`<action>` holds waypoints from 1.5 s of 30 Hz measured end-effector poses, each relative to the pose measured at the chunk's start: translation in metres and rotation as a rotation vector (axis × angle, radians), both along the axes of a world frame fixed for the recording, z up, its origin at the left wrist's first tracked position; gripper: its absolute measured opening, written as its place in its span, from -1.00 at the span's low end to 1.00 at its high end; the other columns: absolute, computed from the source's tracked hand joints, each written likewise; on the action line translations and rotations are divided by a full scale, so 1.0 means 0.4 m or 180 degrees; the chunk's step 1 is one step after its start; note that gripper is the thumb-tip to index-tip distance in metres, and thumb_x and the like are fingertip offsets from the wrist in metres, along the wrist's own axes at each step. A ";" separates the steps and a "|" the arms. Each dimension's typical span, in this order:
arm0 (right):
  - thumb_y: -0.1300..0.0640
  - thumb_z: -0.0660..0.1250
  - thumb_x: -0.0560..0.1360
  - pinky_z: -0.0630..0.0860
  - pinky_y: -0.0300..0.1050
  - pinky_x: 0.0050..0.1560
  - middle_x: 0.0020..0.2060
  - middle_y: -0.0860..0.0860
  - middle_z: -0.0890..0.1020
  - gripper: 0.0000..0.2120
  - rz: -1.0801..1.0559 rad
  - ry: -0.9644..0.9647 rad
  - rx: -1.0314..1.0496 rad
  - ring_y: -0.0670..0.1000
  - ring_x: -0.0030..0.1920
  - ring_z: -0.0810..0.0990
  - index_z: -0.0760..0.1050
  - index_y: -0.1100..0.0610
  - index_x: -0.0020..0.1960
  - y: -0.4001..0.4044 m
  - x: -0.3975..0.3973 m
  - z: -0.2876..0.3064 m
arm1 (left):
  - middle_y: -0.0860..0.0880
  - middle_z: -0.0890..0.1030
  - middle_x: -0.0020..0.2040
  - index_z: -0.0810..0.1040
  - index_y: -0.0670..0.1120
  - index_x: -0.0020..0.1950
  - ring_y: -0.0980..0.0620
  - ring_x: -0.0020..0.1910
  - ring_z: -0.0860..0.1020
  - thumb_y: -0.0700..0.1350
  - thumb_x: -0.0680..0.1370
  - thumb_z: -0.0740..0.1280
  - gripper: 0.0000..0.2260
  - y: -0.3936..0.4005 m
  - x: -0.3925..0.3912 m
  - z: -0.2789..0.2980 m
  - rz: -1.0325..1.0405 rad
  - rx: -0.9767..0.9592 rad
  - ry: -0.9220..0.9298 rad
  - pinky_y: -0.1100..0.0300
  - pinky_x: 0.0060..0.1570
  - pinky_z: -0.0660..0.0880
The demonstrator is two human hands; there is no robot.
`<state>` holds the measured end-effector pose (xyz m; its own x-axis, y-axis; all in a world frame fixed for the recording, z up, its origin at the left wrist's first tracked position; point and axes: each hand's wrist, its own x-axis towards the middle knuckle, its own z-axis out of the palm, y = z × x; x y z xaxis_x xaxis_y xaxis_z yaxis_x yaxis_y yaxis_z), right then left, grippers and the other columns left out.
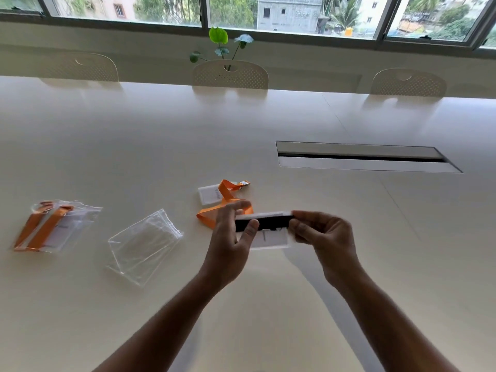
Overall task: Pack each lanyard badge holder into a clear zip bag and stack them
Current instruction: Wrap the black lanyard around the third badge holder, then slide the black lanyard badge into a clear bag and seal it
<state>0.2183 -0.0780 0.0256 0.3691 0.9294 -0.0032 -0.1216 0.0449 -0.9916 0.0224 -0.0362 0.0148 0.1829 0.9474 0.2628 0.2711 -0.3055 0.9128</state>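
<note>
Holding: both hands lift a badge holder [269, 232] with a black lanyard [264, 222] folded along its top edge, just above the table [268, 304].
Left hand [230, 237]: thumb and fingers pinch the left end of the folded strap.
Right hand [322, 234]: fingers curled, pinching the right end.
Long axis: strap bundle runs left to right, between the two hands; card hangs below it.
Empty zip bags [145, 244]: to the left, nearer the left hand, mouth direction unclear.
Packed stack [53, 226]: farther left, orange straps inside bags.
Next unpacked holder [222, 196]: orange lanyard, just beyond the hands.
Judgement: the left hand likely reaches for a bag.
</note>
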 end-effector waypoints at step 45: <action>0.13 0.55 0.43 0.62 -0.13 -0.17 -0.21 -0.14 0.69 -0.94 0.0521 -0.2438 0.0309 -0.12 -0.25 0.65 0.70 0.02 -0.12 0.079 -0.303 -0.057 | -0.10 0.44 0.42 0.46 -0.12 0.43 -0.09 0.48 0.35 -0.01 0.56 0.32 -0.55 -0.007 -0.405 -0.063 0.0888 0.0526 0.1588 0.07 0.49 0.25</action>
